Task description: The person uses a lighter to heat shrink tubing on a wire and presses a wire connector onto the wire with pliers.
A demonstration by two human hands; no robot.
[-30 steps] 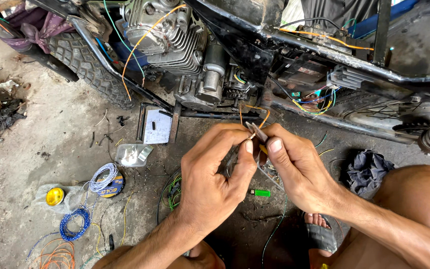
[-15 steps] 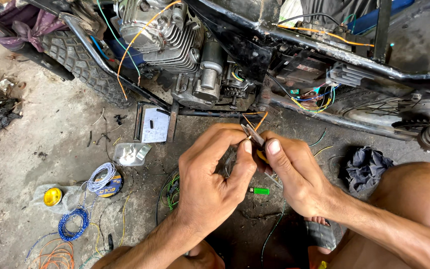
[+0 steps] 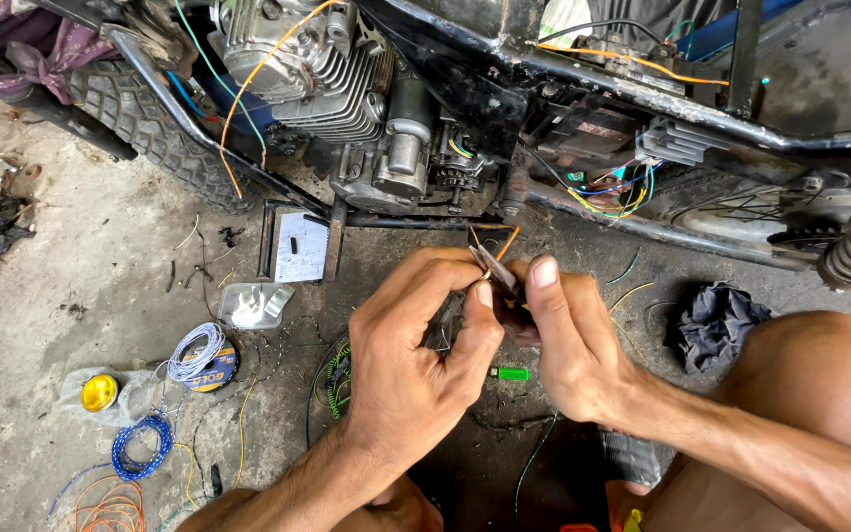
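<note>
Right now I'm pinching an orange wire between both hands, left hand steadying it. Right hand is clamping small pliers onto its end, just under the motorcycle engine.

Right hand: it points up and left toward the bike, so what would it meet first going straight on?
Probably the left hand, already touching the right hand around the small tool between them. Beyond that, likely the engine, though depth is unclear.

- Hands at work: two, left hand and right hand.
- Wire coils on floor: three, one white, one blue, one orange.
- Yellow round tin: one.
- Green lighter: one.
- Dark rag: one.
- Engine: one.
</note>
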